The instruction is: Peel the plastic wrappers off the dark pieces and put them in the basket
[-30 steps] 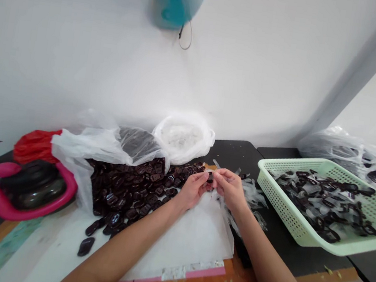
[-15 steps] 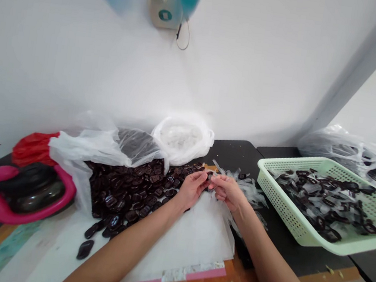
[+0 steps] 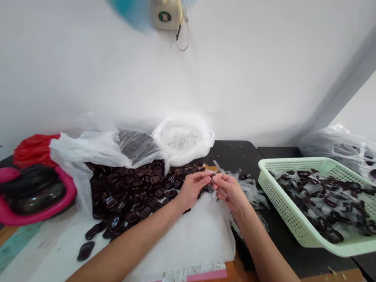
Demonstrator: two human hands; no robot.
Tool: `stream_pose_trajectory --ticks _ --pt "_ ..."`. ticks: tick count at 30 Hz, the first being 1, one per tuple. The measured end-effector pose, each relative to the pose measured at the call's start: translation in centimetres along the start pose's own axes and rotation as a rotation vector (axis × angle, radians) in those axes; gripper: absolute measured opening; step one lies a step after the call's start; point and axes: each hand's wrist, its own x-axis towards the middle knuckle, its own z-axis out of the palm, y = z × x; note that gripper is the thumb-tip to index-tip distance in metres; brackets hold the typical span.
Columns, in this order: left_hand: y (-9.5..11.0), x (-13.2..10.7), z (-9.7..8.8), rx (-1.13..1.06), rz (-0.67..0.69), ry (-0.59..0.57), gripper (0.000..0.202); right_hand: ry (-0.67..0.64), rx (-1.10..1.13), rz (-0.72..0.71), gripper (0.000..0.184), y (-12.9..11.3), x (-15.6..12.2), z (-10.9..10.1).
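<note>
A dark piece [image 3: 211, 176] is pinched at centre by fingers of left hand [image 3: 191, 189] and right hand [image 3: 230, 192]; white sheet [image 3: 194, 242] below is left bare.

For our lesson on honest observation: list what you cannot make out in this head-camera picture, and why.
1. Small piece pinched between left hand and right hand: head view, too small, mostly covered by the fingers.
2. Fan: head view, blades blurred, top cut off by the upper edge.
3. Green basket: head view, far end cut off by the right edge.
</note>
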Motion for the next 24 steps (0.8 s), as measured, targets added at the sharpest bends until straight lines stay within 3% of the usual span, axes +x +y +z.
stream_pose_trajectory --ticks 5,10,14,17,20,24 --pt "0.4 0.2 -0.2 0.131 0.042 -0.004 0.024 0.067 0.022 -0.032 0.026 0.1 0.0 0.1" --pt "0.9 0.1 0.0 0.159 0.108 0.016 0.02 0.019 -0.011 -0.064 0.025 -0.3 -0.2 0.4" --pt "1.3 0.0 0.0 0.228 0.1 0.025 0.019 0.111 -0.097 -0.123 0.026 -0.1 -0.3 0.7" --pt "1.2 0.0 0.0 0.29 0.11 0.1 0.024 0.158 -0.213 -0.165 0.028 0.2 -0.1 0.6" --pt "0.9 0.1 -0.2 0.213 0.043 0.167 0.025 0.179 -0.38 -0.238 0.028 0.4 0.0 0.5" --pt "0.6 0.3 -0.3 0.033 -0.124 0.174 0.023 0.18 -0.532 -0.327 0.027 0.3 0.0 0.3"
